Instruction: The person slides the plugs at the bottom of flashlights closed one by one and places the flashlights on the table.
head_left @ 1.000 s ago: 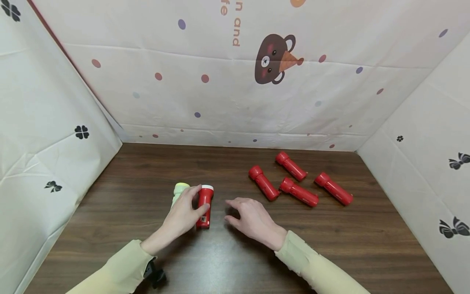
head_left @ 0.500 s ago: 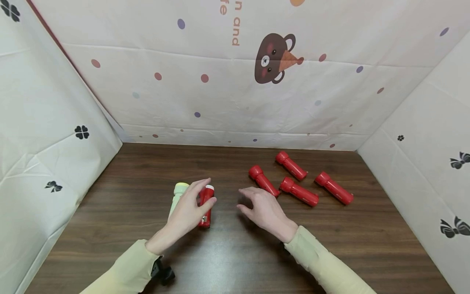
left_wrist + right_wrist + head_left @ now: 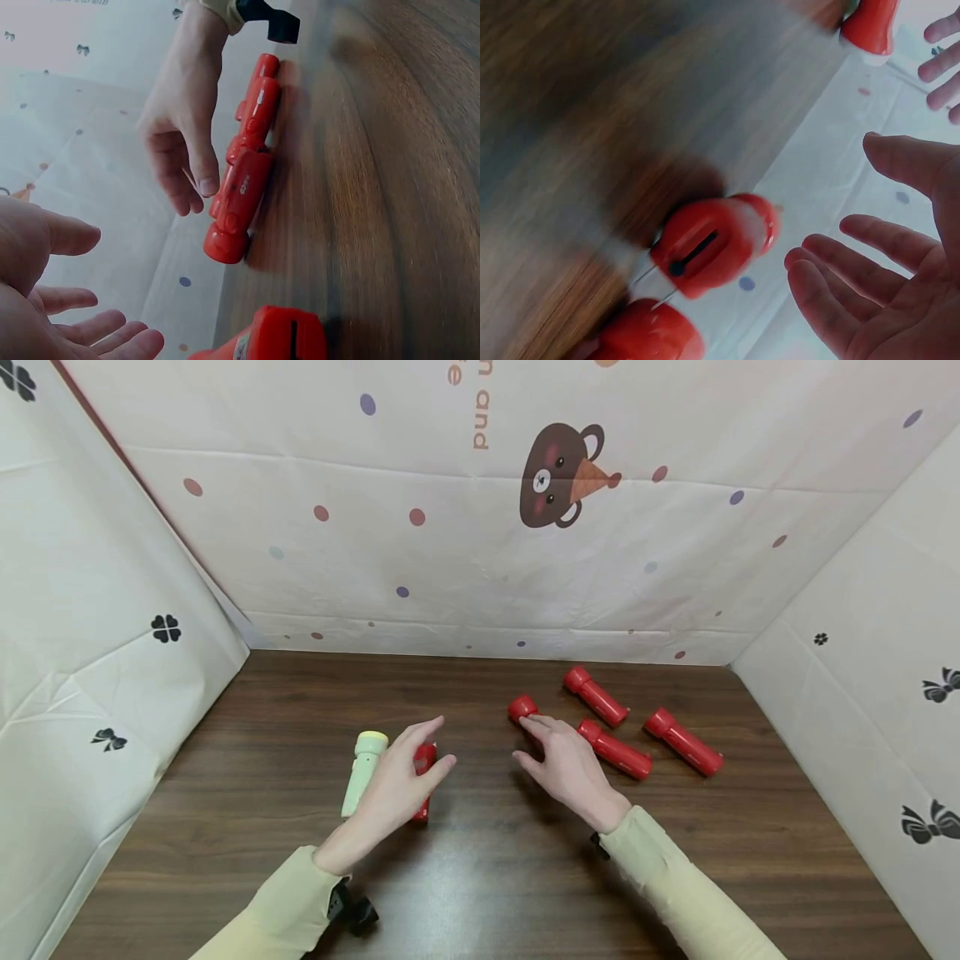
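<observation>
Two flashlights lie side by side at left centre in the head view, one pale green (image 3: 362, 775) and one red (image 3: 425, 758). My left hand (image 3: 396, 787) hovers over this pair with fingers spread and partly hides the red one. Reaching over the nearest red flashlight (image 3: 522, 707) of the right-hand group is my right hand (image 3: 573, 768), its thumb apart from the fingers. Much of that flashlight's body is hidden beneath it. In the right wrist view, the fingers (image 3: 825, 300) are beside a red flashlight (image 3: 705, 251), with nothing in the grasp.
More red flashlights lie around the right hand: one behind (image 3: 597, 697), one just beside it (image 3: 617, 752) and one farther right (image 3: 684, 743). All rest on a dark wooden table (image 3: 480, 877). Patterned white sheets (image 3: 450, 560) enclose the back and both sides.
My right hand has moved right and away from me, to the nearest red flashlight of the group. The left hand has lifted off the red flashlight and drifted slightly right, its fingers opening.
</observation>
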Demonstrator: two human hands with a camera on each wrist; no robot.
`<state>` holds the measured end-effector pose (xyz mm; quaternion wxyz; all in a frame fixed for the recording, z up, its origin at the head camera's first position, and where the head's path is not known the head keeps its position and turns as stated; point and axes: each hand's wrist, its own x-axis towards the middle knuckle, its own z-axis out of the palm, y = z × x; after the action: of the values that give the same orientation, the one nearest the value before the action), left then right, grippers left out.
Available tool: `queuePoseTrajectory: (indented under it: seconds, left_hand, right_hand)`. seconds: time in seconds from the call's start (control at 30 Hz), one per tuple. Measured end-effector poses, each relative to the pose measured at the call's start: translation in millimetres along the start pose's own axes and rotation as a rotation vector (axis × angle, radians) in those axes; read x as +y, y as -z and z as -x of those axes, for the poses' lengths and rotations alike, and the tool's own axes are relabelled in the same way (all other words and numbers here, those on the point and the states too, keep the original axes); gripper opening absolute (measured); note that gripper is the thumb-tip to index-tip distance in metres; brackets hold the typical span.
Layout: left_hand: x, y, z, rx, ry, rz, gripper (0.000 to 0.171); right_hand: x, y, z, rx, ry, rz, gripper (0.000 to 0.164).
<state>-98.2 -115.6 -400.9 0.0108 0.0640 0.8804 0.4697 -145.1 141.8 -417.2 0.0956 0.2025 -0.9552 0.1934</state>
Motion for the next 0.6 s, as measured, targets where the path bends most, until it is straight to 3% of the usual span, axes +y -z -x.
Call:
queuePoseTrajectory:
  seconds: [0.37, 0.6]
  left_hand:
    - [4.8, -16.4, -2.5, 0.003, -0.042, 0.108, 0.057]
    - [10.3, -26.8, -4.5, -0.009, -0.017, 0.16, 0.058]
  right_hand:
    - [18.9, 3.0, -8.9, -0.045, -0.088, 0.029, 0.058]
    - [23.6, 1.8, -15.2, -0.085, -0.11, 0.044, 0.061]
